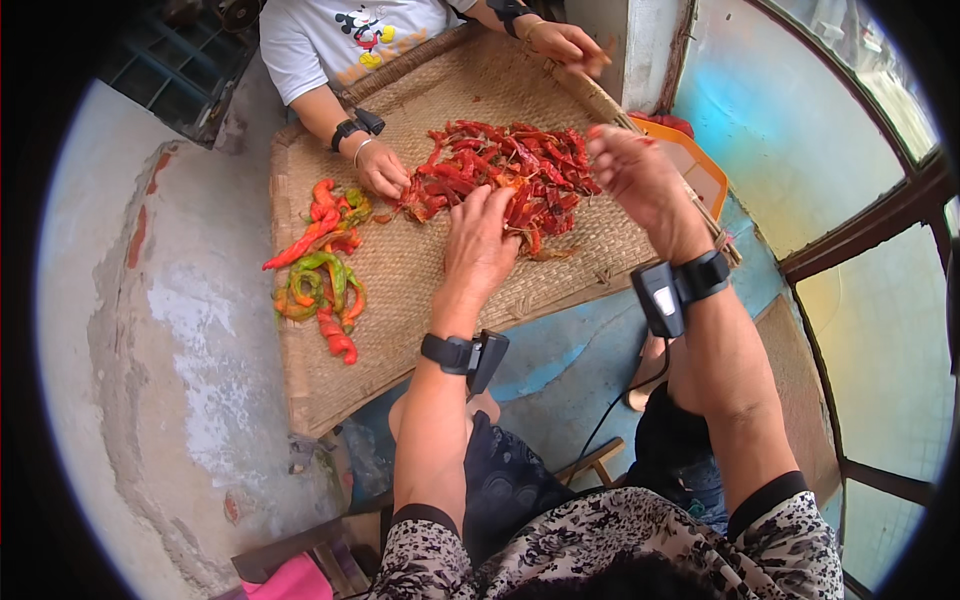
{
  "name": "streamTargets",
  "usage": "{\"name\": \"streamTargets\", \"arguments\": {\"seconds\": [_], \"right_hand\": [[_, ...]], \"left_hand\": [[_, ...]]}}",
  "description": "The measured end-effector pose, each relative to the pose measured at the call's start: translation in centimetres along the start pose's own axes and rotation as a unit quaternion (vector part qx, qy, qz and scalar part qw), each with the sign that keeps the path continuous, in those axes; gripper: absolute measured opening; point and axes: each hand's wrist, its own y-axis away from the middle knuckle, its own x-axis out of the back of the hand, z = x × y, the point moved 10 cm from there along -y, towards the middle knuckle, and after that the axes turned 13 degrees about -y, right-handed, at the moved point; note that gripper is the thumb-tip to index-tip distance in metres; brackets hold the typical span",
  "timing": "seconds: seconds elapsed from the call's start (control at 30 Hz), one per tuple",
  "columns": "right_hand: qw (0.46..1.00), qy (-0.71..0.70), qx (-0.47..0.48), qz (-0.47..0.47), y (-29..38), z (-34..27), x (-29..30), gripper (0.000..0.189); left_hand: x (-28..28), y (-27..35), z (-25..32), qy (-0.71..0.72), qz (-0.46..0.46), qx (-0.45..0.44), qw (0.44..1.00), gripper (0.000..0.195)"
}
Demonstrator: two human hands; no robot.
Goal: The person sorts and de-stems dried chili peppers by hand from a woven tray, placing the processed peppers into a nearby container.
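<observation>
A pile of dried red chili peppers [517,161] lies on a shallow woven tray [405,300]. My left hand [481,240] rests at the near edge of that pile, fingers bent over some peppers; whether it grips one cannot be told. Raised over the tray's right side, my right hand [637,172] has its fingers curled, with a small red bit at the fingertips; the hand is slightly blurred. Fresher, twisted red and green peppers [322,270] form a separate group along the tray's left side. Both my wrists wear black strapped devices.
Across the tray, another person [360,45] has one hand at the pile's left edge and the other, blurred, over the far right rim. An orange-rimmed container [701,161] stands beyond the right rim. A peeling wall is left, framed panes right.
</observation>
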Motion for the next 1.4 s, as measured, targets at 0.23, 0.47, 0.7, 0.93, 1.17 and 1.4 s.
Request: {"name": "streamTargets", "arguments": {"seconds": [0.23, 0.47, 0.7, 0.93, 1.17, 1.4], "right_hand": [[0.971, -0.197, 0.046, 0.127, 0.6, -1.8, 4.8, 0.014], [0.999, 0.044, -0.016, 0.019, 2.6, 0.3, -0.8, 0.013], [0.971, 0.238, -0.018, -0.032, 2.4, 2.9, -2.7, 0.020], [0.674, 0.709, 0.043, -0.203, 3.6, 7.6, -5.5, 0.015], [0.534, 0.816, 0.006, -0.220, 4.6, 11.0, -3.6, 0.019], [0.685, 0.671, 0.032, -0.283, 3.9, 6.9, -4.5, 0.013]], "left_hand": [[-3.5, -0.9, 0.0, -0.048, -0.085, 0.044, 0.994, 0.067], [-2.0, 0.9, 1.0, -0.021, -0.027, -0.043, 0.998, 0.034], [1.3, 3.3, -3.3, 0.034, 0.032, -0.007, 0.999, 0.023], [2.5, 4.8, -8.1, 0.062, 0.018, 0.141, 0.988, 0.016], [3.1, 5.2, -9.4, 0.103, 0.041, 0.155, 0.982, 0.016], [2.5, 4.8, -7.8, 0.077, 0.022, 0.113, 0.990, 0.014]]}}
